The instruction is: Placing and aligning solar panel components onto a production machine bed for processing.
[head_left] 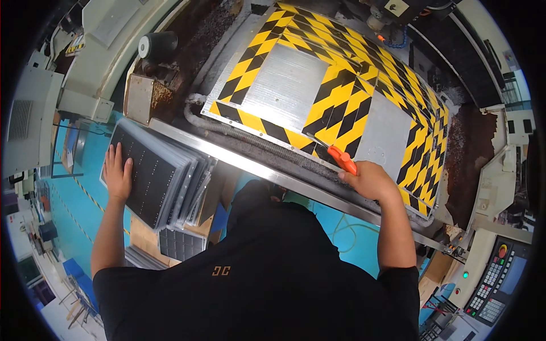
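My right hand is closed around an orange-handled tool with a thin metal tip. The tip points up and left, over the front of a metal plate covered in parts with yellow-and-black striped tape. At the left, my left hand lies with fingers stretched out on the top sheet of a tilted stack of dark panels. Rows of small light marks run across that sheet. Lighter sheet edges show along the stack's right side. My fingers hide part of its left edge.
A metal rail crosses the machine's front, with a ribbed conduit behind it. More dark panels sit below the stack on a wooden surface. A control panel with buttons stands at the lower right. A hose lies on the turquoise floor.
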{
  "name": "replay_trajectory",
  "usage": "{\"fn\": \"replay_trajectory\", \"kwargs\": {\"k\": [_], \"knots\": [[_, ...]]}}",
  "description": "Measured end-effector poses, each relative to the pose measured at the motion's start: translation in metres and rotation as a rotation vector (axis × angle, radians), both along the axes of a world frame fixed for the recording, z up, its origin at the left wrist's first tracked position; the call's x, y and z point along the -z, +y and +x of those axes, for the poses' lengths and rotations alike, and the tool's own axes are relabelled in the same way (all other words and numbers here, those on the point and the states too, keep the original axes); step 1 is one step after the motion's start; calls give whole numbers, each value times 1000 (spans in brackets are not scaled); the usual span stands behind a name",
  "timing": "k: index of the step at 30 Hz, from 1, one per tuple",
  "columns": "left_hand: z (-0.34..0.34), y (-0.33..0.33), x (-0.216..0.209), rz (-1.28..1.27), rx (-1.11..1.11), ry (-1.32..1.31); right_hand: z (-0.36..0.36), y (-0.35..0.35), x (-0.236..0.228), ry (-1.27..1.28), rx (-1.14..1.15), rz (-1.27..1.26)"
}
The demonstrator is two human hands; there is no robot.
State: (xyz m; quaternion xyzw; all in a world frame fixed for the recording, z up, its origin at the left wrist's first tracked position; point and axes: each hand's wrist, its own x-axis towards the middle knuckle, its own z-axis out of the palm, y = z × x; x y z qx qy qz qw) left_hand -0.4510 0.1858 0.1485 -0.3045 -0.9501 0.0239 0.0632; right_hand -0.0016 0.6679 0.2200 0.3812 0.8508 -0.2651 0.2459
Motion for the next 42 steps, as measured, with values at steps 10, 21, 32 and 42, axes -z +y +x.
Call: {"fn": "replay_trajectory", "kwargs": {"k": [10, 21, 32, 42], "knots": [[3, 8, -5, 1, -12, -37, -81, 91, 86, 227, 376, 154], [8, 6, -7, 3, -54, -58, -140, 81, 107, 362, 507, -123], [1, 6, -2, -11, 16, -5, -27, -71, 9, 240, -139, 188], [-9, -4, 7, 56, 93, -49, 82, -60, -41, 142, -34, 344]]}}
